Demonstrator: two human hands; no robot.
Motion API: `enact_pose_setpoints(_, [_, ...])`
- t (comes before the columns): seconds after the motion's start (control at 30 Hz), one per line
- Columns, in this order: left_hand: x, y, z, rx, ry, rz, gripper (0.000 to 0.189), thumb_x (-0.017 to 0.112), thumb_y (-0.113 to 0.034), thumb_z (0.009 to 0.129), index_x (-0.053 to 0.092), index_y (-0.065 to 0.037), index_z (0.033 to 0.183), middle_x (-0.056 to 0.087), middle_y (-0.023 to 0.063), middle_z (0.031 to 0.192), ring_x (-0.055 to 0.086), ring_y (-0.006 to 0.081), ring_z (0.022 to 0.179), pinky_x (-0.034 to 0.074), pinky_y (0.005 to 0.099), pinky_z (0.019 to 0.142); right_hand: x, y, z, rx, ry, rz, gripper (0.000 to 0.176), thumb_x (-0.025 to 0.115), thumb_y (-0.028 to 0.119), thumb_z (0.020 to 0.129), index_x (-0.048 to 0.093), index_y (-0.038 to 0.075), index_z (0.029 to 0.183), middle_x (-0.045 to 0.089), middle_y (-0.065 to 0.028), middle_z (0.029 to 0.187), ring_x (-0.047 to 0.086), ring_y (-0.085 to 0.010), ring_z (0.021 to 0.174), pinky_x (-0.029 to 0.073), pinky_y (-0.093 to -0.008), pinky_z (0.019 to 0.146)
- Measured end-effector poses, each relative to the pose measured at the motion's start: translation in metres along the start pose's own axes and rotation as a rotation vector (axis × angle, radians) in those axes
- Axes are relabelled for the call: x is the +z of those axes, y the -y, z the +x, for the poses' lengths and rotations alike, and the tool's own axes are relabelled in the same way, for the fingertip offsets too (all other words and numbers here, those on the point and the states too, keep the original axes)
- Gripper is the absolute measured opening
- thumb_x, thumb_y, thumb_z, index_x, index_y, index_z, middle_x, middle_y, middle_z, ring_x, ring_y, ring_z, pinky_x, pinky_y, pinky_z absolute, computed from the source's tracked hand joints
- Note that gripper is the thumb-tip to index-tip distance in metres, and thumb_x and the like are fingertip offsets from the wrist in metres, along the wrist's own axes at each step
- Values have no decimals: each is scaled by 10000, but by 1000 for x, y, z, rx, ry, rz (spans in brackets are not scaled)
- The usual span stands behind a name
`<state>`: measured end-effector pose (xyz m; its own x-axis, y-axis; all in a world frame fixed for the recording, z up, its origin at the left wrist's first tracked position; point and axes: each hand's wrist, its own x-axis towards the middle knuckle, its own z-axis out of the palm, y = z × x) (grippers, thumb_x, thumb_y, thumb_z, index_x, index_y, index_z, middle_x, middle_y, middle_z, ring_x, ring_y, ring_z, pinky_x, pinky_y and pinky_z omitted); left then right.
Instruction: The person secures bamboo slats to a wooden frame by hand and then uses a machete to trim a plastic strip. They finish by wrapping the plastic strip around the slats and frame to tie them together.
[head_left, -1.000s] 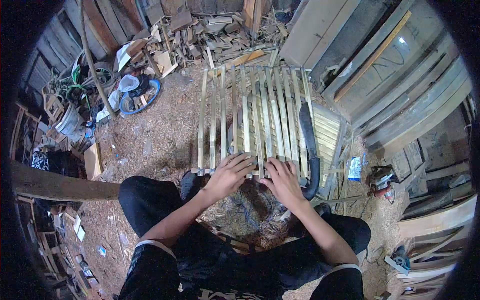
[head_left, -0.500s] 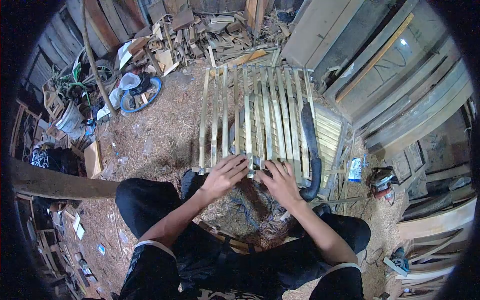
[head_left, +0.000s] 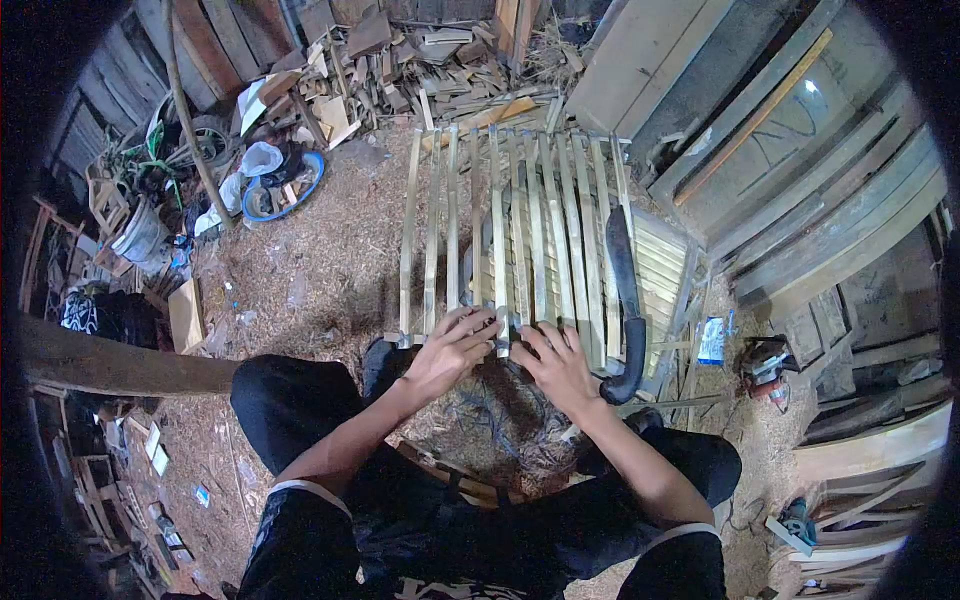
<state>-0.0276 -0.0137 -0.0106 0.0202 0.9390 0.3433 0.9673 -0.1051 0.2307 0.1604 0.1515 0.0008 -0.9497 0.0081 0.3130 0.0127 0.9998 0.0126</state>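
Note:
A panel of long, pale wooden slats [head_left: 411, 230] lies in front of me, joined by crosspieces at its far and near ends. My left hand [head_left: 450, 348] is closed at the near end, its bent fingertips against the side of one wooden slat [head_left: 502, 285]. On that slat's other side, my right hand [head_left: 553, 365] curls its fingers at the same end; both thumbs are mostly hidden. Along the panel's right side rests a dark, long-bladed tool [head_left: 620, 260] with a curved black handle [head_left: 632, 360], close to my right hand.
Beneath the panel on the right is another slatted piece [head_left: 660, 265]. A red power tool [head_left: 768, 375] and a blue-and-white packet [head_left: 712, 340] lie to the right. Scrap wood [head_left: 440, 75] is heaped at the back, near a blue-rimmed basin [head_left: 315, 185]. Boards [head_left: 840, 215] lean at right.
Both hands stay at the same slat end, with slight finger shifts; the right fingers are a little more bent. The whole view has shifted slightly.

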Motion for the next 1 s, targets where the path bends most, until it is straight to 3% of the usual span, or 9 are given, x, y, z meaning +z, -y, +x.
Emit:
enact_pose_setpoints(0.13, [0,-1,1,-9,11,20,258,733,-76,747,746,-51,1003,622,66,1423,440,249,1448,329,478,1207,2,-1,0,-2,10,7,312,648,129,837,690,127,1146,615,-63,1297,543,-263,1239,438,-441,984])
enact_pose_setpoints(0.23, [-3,-3,2,-25,12,2,215,743,-71,758,731,-28,968,619,39,1435,465,273,1422,376,501,1166,4,0,-1,4,8,-7,317,652,120,834,684,124,1150,613,-65,1304,544,-263,1243,438,-442,986])
enact_pose_setpoints(0.4, [1,-3,0,-40,-8,-39,312,725,-44,774,685,-26,1083,602,78,1438,476,275,1414,377,499,1158,2,-1,-1,19,37,51,309,638,128,850,681,120,1156,613,-67,1310,542,-264,1253,431,-443,1002])
enact_pose_setpoints(0.73, [4,0,-2,-11,-12,-14,364,751,-81,742,750,-59,1105,625,60,1431,493,266,1404,377,497,1159,1,1,1,25,35,33,307,631,136,850,691,113,1151,611,-69,1306,542,-256,1240,428,-434,1004])
enact_pose_setpoints(1.0, [4,-1,0,-11,-18,-1,281,744,-70,712,777,-62,991,606,16,1462,457,239,1430,335,491,1194,5,0,-1,19,21,21,320,642,142,842,691,110,1157,614,-63,1302,537,-249,1247,426,-429,992])
